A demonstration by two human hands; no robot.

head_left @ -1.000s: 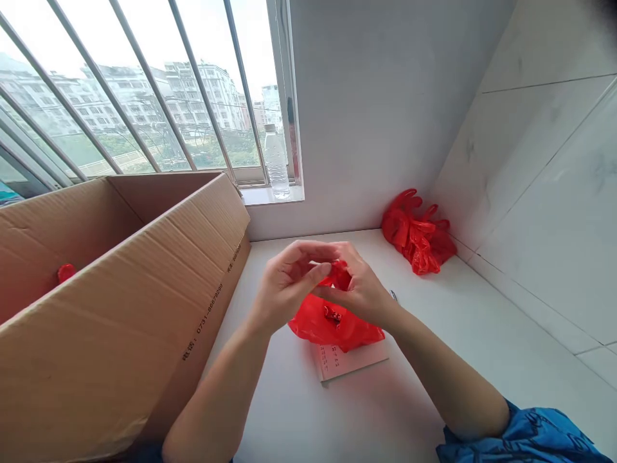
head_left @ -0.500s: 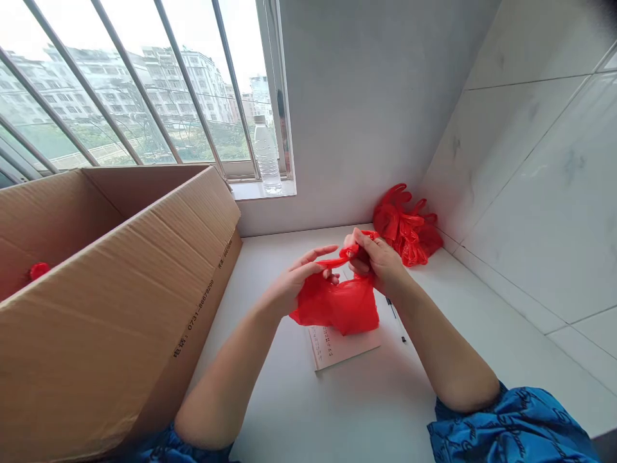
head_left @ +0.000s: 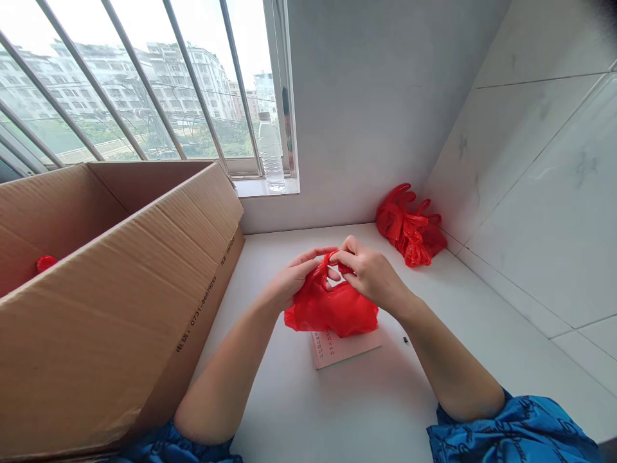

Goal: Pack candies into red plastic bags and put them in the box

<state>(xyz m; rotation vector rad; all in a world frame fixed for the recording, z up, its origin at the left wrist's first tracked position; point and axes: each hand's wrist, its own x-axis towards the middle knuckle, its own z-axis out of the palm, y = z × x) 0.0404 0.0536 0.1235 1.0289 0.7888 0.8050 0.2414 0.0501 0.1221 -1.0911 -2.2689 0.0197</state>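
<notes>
Between my two hands hangs a red plastic bag, bulging a little at the bottom, its handles drawn up at the top. My left hand has its thumb and fingers around the bag's left handle. The fingers of my right hand pinch a twisted part of the handles close to the left fingertips. Below the bag lies a pale book or notebook with printed characters, its upper part hidden. What the bag contains cannot be made out.
On the left stands a large open cardboard box with a red bundle inside. A heap of red plastic bags lies in the table's far right corner. A clear bottle stands on the sill. A pen tip shows beside my right forearm.
My right hand has moved left and slightly down, bringing its fingers against my left fingertips. The handles are now bunched together there instead of stretched between the hands.
</notes>
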